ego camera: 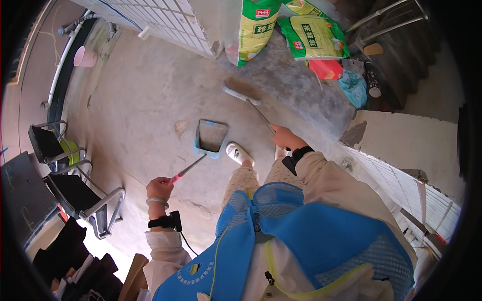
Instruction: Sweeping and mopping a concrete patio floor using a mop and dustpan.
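My left hand (pixel 159 188) is closed around the pink grip of a long-handled dustpan (pixel 219 152). The dustpan is blue with a worn grey inside and rests on the concrete floor, left of my slippered foot. My right hand (pixel 284 136) grips the grey pole of a broom or floor sweeper (pixel 241 95). Its long pale head lies on the floor beyond my feet, up and to the right of the dustpan, apart from it. Fine debris inside the dustpan cannot be made out.
Green and yellow rice bags (pixel 314 37) lie ahead right, beside a red bag (pixel 326 69), a teal plastic bag (pixel 353 88) and stairs (pixel 403 67). Black metal-framed chairs (pixel 71 188) stand at left. A pink bucket (pixel 85 57) is by the far left wall. A low wall (pixel 406 139) stands right.
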`<act>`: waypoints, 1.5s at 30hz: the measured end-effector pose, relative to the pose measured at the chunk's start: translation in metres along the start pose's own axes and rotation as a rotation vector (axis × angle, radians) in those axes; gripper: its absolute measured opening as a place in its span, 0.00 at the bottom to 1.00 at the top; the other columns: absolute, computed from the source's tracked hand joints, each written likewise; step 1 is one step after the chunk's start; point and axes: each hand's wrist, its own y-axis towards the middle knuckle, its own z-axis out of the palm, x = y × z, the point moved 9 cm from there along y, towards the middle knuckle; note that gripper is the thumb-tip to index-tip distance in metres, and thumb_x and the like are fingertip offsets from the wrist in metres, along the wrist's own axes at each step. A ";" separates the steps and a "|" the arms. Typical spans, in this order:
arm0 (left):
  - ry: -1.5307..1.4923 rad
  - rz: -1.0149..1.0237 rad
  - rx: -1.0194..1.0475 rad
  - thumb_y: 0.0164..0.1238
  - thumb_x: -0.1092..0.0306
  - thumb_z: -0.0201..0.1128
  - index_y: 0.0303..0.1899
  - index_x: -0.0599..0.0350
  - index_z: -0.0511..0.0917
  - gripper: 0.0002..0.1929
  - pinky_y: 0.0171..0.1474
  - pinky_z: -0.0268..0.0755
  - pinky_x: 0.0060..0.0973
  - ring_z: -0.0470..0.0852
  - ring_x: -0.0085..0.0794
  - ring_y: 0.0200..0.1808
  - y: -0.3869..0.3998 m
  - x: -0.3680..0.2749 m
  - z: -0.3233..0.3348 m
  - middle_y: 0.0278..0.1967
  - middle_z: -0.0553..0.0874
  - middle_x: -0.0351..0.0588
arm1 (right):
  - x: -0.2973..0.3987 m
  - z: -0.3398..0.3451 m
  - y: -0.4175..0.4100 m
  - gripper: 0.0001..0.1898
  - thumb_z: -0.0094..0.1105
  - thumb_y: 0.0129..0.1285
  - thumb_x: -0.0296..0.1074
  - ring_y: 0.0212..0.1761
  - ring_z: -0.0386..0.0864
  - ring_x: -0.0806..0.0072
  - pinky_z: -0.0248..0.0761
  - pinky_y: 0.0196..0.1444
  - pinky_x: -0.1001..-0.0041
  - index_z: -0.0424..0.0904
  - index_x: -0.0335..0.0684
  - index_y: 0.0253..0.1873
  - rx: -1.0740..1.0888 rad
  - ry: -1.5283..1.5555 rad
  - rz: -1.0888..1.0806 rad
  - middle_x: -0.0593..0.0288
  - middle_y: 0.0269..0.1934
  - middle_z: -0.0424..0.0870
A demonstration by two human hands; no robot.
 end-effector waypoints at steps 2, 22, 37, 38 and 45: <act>0.016 0.031 -0.003 0.42 0.68 0.60 0.28 0.55 0.83 0.08 0.34 0.73 0.24 0.81 0.34 0.26 0.008 -0.007 -0.001 0.23 0.82 0.50 | -0.020 -0.006 0.054 0.33 0.42 0.48 0.24 0.19 0.77 0.62 0.68 0.21 0.69 0.51 0.34 0.64 -0.024 -0.140 -0.065 0.48 0.22 0.79; 0.035 -0.035 0.013 0.43 0.68 0.59 0.28 0.55 0.81 0.07 0.37 0.74 0.29 0.81 0.39 0.30 0.011 0.042 0.012 0.26 0.82 0.50 | 0.118 0.003 0.048 0.32 0.44 0.46 0.25 0.18 0.76 0.64 0.67 0.20 0.70 0.55 0.31 0.62 0.107 -0.253 -0.087 0.50 0.19 0.77; 0.072 0.026 -0.003 0.45 0.69 0.58 0.25 0.55 0.78 0.05 0.34 0.73 0.31 0.80 0.41 0.27 0.025 0.008 0.034 0.23 0.81 0.52 | 0.143 0.074 0.057 0.25 0.45 0.55 0.24 0.46 0.74 0.52 0.70 0.44 0.60 0.58 0.35 0.60 0.238 -0.906 -0.149 0.44 0.44 0.75; 0.065 0.008 0.021 0.46 0.68 0.57 0.25 0.55 0.78 0.05 0.35 0.73 0.32 0.80 0.43 0.29 0.026 0.010 0.035 0.24 0.81 0.52 | 0.128 0.072 0.051 0.26 0.45 0.55 0.25 0.44 0.75 0.52 0.70 0.44 0.61 0.56 0.36 0.61 0.232 -0.881 -0.119 0.44 0.43 0.75; 0.075 -0.006 0.054 0.47 0.67 0.58 0.25 0.55 0.78 0.05 0.36 0.72 0.34 0.80 0.44 0.31 0.027 0.008 0.036 0.26 0.81 0.53 | 0.071 0.039 -0.009 0.30 0.45 0.52 0.26 0.44 0.75 0.52 0.69 0.43 0.63 0.53 0.36 0.64 0.176 -0.717 -0.184 0.40 0.44 0.75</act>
